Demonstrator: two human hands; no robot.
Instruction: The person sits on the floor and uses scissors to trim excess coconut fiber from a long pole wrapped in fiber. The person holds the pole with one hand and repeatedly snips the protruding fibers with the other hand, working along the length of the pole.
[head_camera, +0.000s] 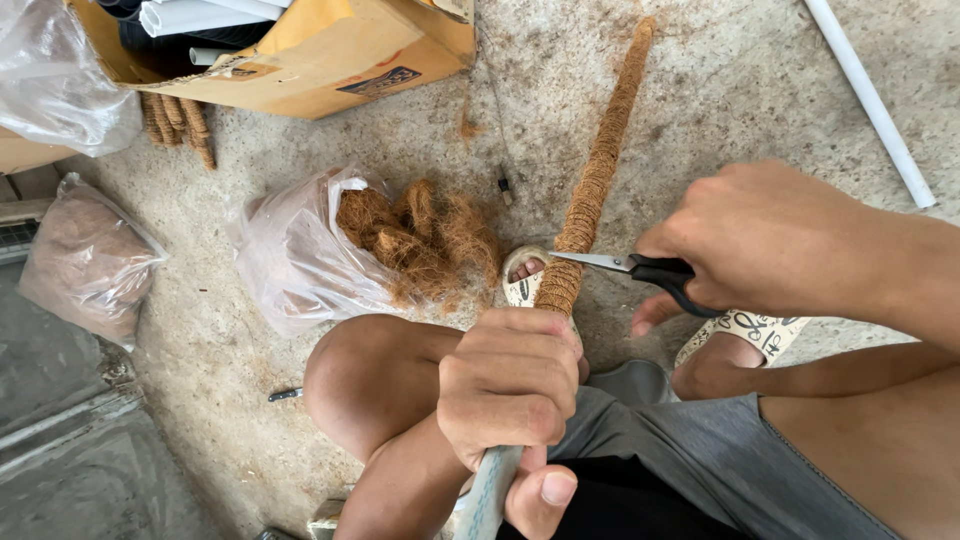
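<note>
Scissors (640, 268) with black handles are being held in the right hand (770, 240), at about three o'clock in the view, the fingers gripping through the loops and the silver blades pointing toward nine o'clock, their tips touching the coir-wrapped pole (598, 170). That pole is running from the left hand (510, 385) at six o'clock up toward twelve o'clock, tilting slightly to one o'clock, its brown fibre wrapping covering it above the fist while a pale bare stretch is showing below the fist. The left hand is clenching tightly around the pole, thumb pointing down toward six o'clock. Just beyond the pole, a patterned sandal (525, 285) is peeking out, and a second one is sitting under the right wrist. At ten o'clock from the left hand, a clear plastic bag (295, 260) is lying open on the concrete floor (730, 90) with loose coconut fibre (420, 235) spilling out. A cardboard box (320, 50) is standing at eleven o'clock, and a white pipe (870, 100) is lying at two o'clock, well apart from the hands.
</note>
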